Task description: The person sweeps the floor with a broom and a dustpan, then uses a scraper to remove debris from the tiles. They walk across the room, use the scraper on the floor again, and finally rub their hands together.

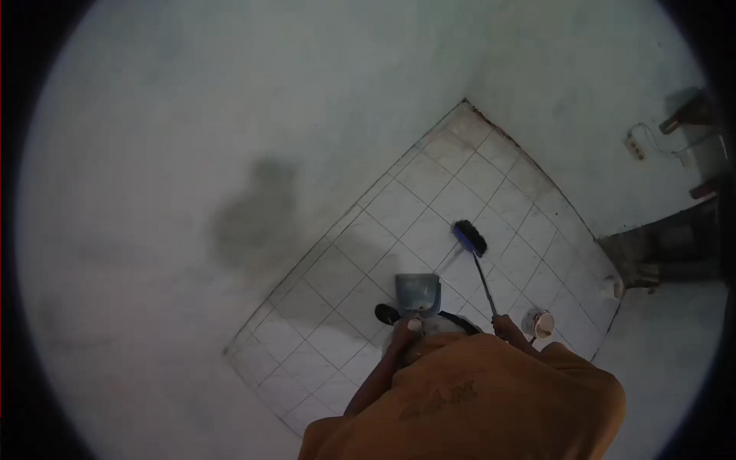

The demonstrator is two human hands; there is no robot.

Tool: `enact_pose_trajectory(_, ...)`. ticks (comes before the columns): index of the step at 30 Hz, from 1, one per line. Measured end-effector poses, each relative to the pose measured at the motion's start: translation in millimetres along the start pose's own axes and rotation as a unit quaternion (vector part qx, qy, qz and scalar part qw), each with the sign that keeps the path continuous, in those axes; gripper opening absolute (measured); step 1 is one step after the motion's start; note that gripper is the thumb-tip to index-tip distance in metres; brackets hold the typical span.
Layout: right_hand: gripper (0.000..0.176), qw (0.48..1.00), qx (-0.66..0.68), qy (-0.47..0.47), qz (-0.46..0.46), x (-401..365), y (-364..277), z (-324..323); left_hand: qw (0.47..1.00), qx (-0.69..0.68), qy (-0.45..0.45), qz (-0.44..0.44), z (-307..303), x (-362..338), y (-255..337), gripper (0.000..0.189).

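A grey-blue dustpan [418,290] is in front of my body, with my left hand [405,334] closed around its pale-tipped handle. Small bits seem to lie near the back of the pan. My right hand [505,327] grips the thin handle of a broom [485,285]. The broom's head [470,238], blue-purple with dark bristles, rests on the tiles ahead and to the right of the dustpan. Most of each hand's fingers are small and dim in view.
White tiled floor [422,184] runs up to a corner between two pale walls [192,100]. A round container with a pinkish top [541,324] stands beside my right hand. Dark furniture [667,245] is at the right, near a power strip [635,146] with a cord.
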State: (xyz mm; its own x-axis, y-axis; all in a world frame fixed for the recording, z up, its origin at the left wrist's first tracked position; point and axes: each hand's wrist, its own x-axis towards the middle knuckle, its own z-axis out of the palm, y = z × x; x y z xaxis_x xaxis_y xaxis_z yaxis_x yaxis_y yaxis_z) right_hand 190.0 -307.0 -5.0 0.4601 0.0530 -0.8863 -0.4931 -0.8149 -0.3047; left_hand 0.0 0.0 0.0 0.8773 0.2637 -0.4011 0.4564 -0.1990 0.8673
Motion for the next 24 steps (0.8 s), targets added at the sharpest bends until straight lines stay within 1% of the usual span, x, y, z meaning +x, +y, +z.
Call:
enact_pose_trajectory(2,0.027,0.996,0.017,0.032,0.081,-33.0,-19.3,0.1,0.991,-0.031,-0.013,-0.126,-5.9,17.0,3.9,0.028)
enact_pose_trajectory(3,0.027,0.993,0.012,0.056,0.105,-65.8,11.5,-31.8,0.990,-0.053,-0.038,-0.124,33.9,5.3,9.0,0.028)
enact_pose_trajectory(4,0.026,0.995,0.046,0.027,0.082,-54.9,11.3,-8.4,0.999,-0.004,-0.002,-0.046,15.3,13.6,-22.8,0.025)
enact_pose_trajectory(5,0.025,0.995,0.072,0.015,0.064,-52.2,13.6,-4.6,0.999,0.027,0.026,0.040,13.4,25.1,-37.0,0.024)
enact_pose_trajectory(6,0.022,0.997,0.037,0.009,0.072,-63.4,14.7,-4.8,0.999,0.027,0.014,0.044,13.9,20.7,-29.4,0.024)
enact_pose_trajectory(7,0.022,0.996,0.045,0.014,0.078,-58.1,30.4,2.7,0.998,0.053,0.022,0.017,8.7,16.2,-12.2,0.024)
enact_pose_trajectory(8,0.022,0.998,-0.051,0.031,-0.010,-38.7,56.7,12.7,0.996,0.081,0.030,-0.010,3.9,10.5,-2.0,0.025)
enact_pose_trajectory(9,0.022,0.993,-0.096,0.042,-0.056,-27.9,66.4,11.5,0.996,0.083,0.024,-0.005,2.4,13.5,-1.9,0.025)
enact_pose_trajectory(10,0.023,0.983,-0.142,0.056,-0.101,-21.2,71.8,10.6,0.999,0.043,0.024,0.010,2.0,17.4,-2.3,0.026)
enact_pose_trajectory(11,0.024,0.926,-0.246,0.047,-0.281,-14.5,76.6,3.1,0.999,0.002,0.024,0.023,3.5,22.0,-1.7,0.027)
enact_pose_trajectory(12,0.025,0.827,-0.341,0.036,-0.446,-12.5,77.8,-0.7,0.999,0.003,0.019,0.027,6.8,27.9,-4.9,0.027)
enact_pose_trajectory(13,0.025,0.829,-0.341,0.043,-0.442,-9.8,71.5,-9.5,0.999,0.002,0.006,0.046,13.8,41.7,-4.3,0.024)
enact_pose_trajectory(14,0.026,0.925,-0.247,0.017,-0.290,-6.6,65.6,-12.1,0.998,0.003,-0.007,0.062,19.0,49.1,-6.9,0.021)
enact_pose_trajectory(15,0.026,0.949,-0.208,0.016,-0.237,-6.0,64.2,-15.4,0.998,0.003,-0.014,0.066,18.1,54.1,0.5,0.021)
enact_pose_trajectory(17,0.027,0.983,-0.122,0.027,-0.132,-4.2,62.2,-22.3,0.992,0.002,-0.021,0.123,9.6,65.7,33.5,0.018)
enact_pose_trajectory(18,0.028,0.980,-0.127,0.041,-0.145,0.2,66.1,-20.9,0.992,0.003,-0.028,0.124,13.2,71.1,34.6,0.018)
enact_pose_trajectory(20,0.029,0.978,-0.125,0.060,-0.157,2.8,75.5,-21.4,0.983,-0.057,0.038,0.168,22.4,87.2,31.3,0.017)
enact_pose_trajectory(21,0.031,0.911,-0.288,0.063,-0.287,4.4,77.0,-28.2,0.983,-0.055,0.029,0.174,30.4,104.0,31.4,0.017)
enact_pose_trajectory(23,0.033,0.808,-0.431,0.071,-0.396,-10.3,64.6,-36.1,0.945,-0.071,0.125,0.293,56.0,140.3,22.3,0.016)
enact_pose_trajectory(24,0.031,0.909,-0.321,0.088,-0.253,-32.0,38.7,-33.1,0.935,-0.072,0.076,0.338,60.2,158.8,29.1,0.014)
